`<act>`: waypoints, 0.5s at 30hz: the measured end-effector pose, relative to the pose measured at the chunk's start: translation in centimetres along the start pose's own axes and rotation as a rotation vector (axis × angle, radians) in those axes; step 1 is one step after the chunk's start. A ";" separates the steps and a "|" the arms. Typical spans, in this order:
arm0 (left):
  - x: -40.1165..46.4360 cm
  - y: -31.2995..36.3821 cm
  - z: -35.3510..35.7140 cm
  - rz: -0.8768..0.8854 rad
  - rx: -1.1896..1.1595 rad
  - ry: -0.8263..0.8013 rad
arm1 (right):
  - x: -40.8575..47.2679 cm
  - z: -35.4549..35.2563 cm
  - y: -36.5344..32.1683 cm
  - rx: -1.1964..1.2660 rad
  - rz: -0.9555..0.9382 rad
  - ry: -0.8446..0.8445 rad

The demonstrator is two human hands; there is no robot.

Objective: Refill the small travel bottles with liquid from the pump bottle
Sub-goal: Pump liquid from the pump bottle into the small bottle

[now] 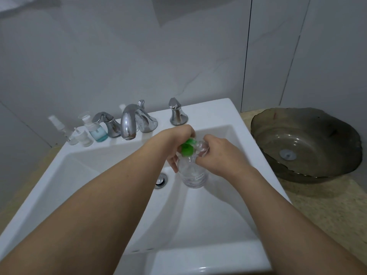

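Over the sink (236, 124): left hand (179, 139) curled on pump bottle (193, 173), right hand (216, 153) pinching small clear bottle (202, 148). Probably light, slippery; best held round the body.

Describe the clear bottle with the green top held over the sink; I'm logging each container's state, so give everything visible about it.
The clear bottle looks like transparent plastic, with a small printed label low on its side and a bright green top. It is held roughly upright above the white sink, near the drain. The left hand grips the green top and the right hand holds its shoulder. How full it is cannot be told.
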State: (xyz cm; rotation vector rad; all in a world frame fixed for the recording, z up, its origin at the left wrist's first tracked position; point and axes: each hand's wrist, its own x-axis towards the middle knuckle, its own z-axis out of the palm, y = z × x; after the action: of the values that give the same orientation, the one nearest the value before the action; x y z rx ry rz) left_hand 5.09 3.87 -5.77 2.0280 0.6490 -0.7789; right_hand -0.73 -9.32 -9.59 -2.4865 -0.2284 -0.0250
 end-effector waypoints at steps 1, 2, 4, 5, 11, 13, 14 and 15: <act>-0.1 0.0 -0.2 -0.009 -0.012 -0.014 | 0.0 0.0 0.1 0.035 0.005 -0.005; -0.2 0.1 -0.2 -0.011 -0.016 -0.018 | 0.1 0.0 0.1 0.061 0.008 -0.008; -0.3 0.2 -0.2 -0.013 -0.013 -0.016 | 0.2 -0.1 0.1 0.086 0.009 -0.013; -0.2 0.2 -0.2 -0.009 -0.008 -0.014 | 0.2 -0.1 0.2 0.092 0.011 -0.015; -0.1 0.0 0.6 0.049 0.058 0.072 | 0.2 0.0 0.1 0.073 0.021 -0.018; 0.1 -0.1 1.0 0.065 0.075 0.127 | 0.2 0.1 0.0 0.035 0.016 -0.021; 0.1 -0.1 1.2 0.073 0.082 0.150 | 0.2 0.2 0.0 0.014 0.017 -0.023; 0.3 -0.1 1.4 0.078 0.084 0.165 | 0.3 0.2 0.0 -0.002 0.022 -0.029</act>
State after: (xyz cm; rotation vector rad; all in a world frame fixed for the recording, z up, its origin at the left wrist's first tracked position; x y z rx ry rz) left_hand 4.79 2.83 -6.63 2.1970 0.6351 -0.6068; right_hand -0.46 -9.17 -9.78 -2.4925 -0.2135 0.0193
